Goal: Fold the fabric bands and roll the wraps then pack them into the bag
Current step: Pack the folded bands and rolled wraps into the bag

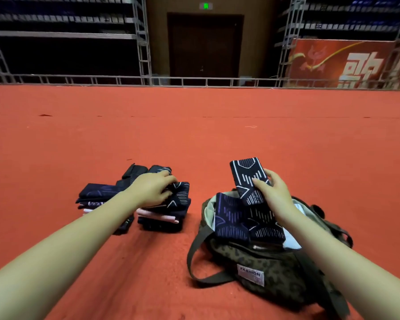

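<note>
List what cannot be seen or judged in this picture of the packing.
1. Head view: the inside of the bag below the two bands standing in its mouth; they and the right hand hide it.
2. Head view: the pile top under the left hand.
3. Head view: how many pieces the left stack holds; the forearm crosses it.
4. The banner text, cut by the right edge.

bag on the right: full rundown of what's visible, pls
The bag is soft olive-green fabric with a dark leopard-like print and a pale lining. It lies on the red carpet with its mouth open. A white "FASHION" label is sewn on the near side, and a plain olive strap loops out to the left. Folded dark patterned bands already stick out of the opening. The right hand holds another folded band just above the mouth; the forearm crosses over the bag.
</note>
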`<state>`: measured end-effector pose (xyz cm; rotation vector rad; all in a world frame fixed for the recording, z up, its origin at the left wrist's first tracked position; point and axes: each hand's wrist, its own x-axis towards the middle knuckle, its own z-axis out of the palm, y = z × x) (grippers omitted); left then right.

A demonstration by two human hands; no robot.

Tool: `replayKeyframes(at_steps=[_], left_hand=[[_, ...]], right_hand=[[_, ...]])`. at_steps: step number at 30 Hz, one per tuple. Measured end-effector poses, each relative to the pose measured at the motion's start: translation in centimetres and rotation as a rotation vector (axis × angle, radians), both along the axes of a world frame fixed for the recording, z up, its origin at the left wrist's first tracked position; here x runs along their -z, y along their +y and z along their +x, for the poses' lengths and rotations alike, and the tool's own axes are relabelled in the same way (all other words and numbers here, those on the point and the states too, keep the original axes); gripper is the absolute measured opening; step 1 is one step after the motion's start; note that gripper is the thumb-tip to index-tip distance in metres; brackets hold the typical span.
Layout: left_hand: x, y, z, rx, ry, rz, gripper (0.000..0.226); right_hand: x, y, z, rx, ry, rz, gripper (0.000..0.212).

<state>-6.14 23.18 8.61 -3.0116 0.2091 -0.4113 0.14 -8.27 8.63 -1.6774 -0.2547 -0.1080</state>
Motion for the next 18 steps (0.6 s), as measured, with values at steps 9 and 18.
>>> replayKeyframes(at_steps=[9, 18], left_hand=[[-2.9, -9.9, -3.1, -0.083, -0.212, -0.778, 0.05], [-0.6, -23.2, 0.0, 0.064, -0.018, -1.076, 0.063]], right_hand=[[1.9, -7.8, -2.0, 0.258, 0.037, 0.067, 0.044], [4.8, -10.3, -3.4, 0.156, 0.05, -0.502, 0.057]])
